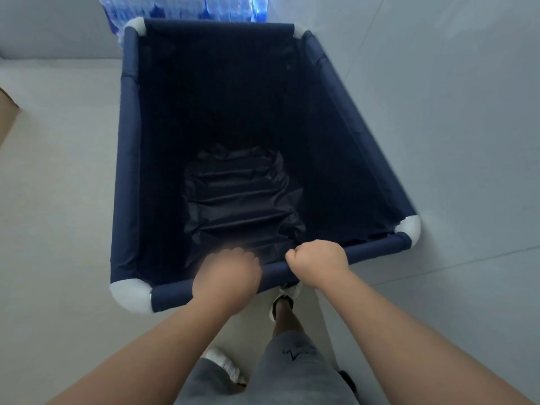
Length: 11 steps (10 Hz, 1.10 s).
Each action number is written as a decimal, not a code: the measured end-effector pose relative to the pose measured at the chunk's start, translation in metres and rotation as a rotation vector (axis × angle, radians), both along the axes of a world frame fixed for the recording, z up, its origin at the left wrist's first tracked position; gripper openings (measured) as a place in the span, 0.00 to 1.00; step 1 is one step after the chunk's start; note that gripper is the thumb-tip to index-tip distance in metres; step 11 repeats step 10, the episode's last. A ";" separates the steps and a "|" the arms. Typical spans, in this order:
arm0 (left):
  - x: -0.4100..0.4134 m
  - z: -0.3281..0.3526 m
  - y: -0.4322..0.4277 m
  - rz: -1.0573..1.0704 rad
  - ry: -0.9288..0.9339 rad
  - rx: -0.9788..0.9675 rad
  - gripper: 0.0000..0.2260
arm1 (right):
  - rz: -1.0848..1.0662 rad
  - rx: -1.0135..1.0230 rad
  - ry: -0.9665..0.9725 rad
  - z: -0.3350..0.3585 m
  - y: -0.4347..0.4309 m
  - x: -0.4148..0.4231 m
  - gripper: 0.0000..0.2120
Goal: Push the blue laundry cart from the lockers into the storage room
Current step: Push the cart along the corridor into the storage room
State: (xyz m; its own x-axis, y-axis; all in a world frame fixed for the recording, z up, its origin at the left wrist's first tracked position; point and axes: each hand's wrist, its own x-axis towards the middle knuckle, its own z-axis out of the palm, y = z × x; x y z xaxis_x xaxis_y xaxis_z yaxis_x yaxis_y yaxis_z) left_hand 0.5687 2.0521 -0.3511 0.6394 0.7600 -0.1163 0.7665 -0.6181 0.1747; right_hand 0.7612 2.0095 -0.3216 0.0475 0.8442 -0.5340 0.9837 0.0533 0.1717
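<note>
The blue laundry cart (128,159) fills the middle of the head view, a deep navy fabric bin with white corner joints and only dark crumpled lining at the bottom. My left hand (226,277) is closed around the near rim bar, left of centre. My right hand (318,263) grips the same bar a short way to the right. Both arms reach forward from the bottom of the frame. The cart's wheels are hidden under the fabric.
Packs of water bottles (181,8) stand right behind the cart's far rim. A pale wall (438,112) runs close along the cart's right side. A cardboard box corner (7,112) pokes in at the left edge. Light floor (58,200) lies to the left.
</note>
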 end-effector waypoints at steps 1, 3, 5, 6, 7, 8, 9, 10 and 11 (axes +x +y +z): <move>0.000 0.000 0.001 0.015 -0.007 -0.012 0.26 | -0.003 -0.015 0.004 0.003 0.001 0.000 0.07; 0.001 -0.002 0.005 0.005 -0.022 0.015 0.24 | 0.000 -0.005 -0.017 0.000 0.003 0.001 0.08; 0.001 -0.002 0.005 0.007 -0.020 0.029 0.25 | -0.014 0.001 -0.033 0.000 0.005 0.000 0.08; 0.001 -0.001 0.004 0.014 -0.018 0.012 0.24 | -0.016 -0.047 0.007 0.002 0.007 0.000 0.07; 0.001 0.000 0.003 0.036 -0.032 0.006 0.22 | -0.227 -0.004 0.105 0.002 0.008 0.002 0.08; 0.002 0.004 0.004 0.095 -0.052 -0.023 0.18 | -0.436 0.057 0.170 0.000 0.007 0.002 0.19; 0.000 0.016 0.007 0.141 -0.055 -0.059 0.18 | -0.431 0.152 0.139 -0.002 -0.001 0.001 0.21; -0.010 0.030 0.009 0.234 -0.139 -0.102 0.16 | -0.371 0.411 0.163 0.007 -0.009 -0.001 0.20; -0.010 0.030 0.009 0.234 -0.139 -0.102 0.16 | -0.371 0.411 0.163 0.007 -0.009 -0.001 0.20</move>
